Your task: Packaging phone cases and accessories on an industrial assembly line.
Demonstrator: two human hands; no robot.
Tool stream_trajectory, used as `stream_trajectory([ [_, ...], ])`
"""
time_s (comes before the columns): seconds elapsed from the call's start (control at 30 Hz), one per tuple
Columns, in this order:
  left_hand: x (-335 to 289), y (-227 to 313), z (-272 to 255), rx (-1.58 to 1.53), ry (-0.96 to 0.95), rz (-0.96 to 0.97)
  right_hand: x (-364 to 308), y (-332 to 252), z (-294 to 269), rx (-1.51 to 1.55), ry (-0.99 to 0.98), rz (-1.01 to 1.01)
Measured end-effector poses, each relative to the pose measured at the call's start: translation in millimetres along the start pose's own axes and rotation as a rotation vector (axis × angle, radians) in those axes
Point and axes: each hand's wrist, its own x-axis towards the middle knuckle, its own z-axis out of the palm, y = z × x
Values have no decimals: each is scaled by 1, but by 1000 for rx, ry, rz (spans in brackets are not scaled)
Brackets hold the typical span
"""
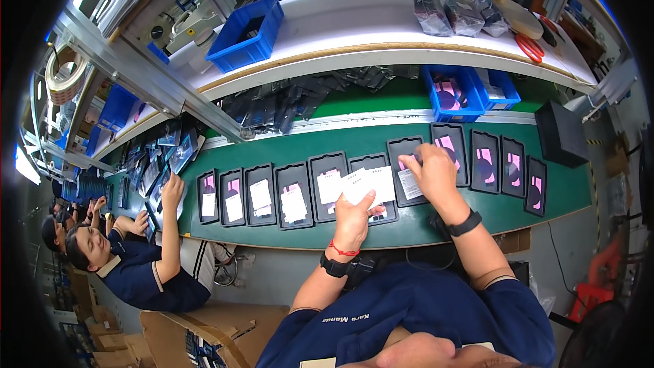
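My left hand [353, 223] grips a small fan of white printed cards [368, 185] above the row of black trays. My right hand [437, 172] is over a black tray [399, 144] right of the cards, thumb and bent fingers apart. Just below its thumb, a white printed card [411, 184] lies in that tray; the undersides of the fingers are hidden. Left of my hands, several trays such as this black tray [294, 219] hold white cards over pink pieces. To the right, black trays hold pink-and-black pieces [484, 165] with no white card on top.
Blue bins [455, 117] and heaped dark plastic packets [276, 110] line the bench's back. A black box [560, 133] stands at the right end. Above runs a shelf with a blue bin [246, 51] and red-handled scissors [529, 48]. A co-worker [153, 269] handles packets at the left.
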Motion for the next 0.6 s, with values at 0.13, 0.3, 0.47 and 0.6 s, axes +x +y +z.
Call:
stream_trajectory([
  [0.13,10,-11,19,52,-140,-49,-11,12,3,1184,-430,320],
  [0.3,18,-11,38,-167,-197,-75,11,85,-10,744,-127,413],
  [0.47,24,-17,64,-52,-180,-70,5,83,-16,191,85,211],
  [0.6,28,-26,90,-7,-164,-97,-2,67,-31,816,-287,322],
])
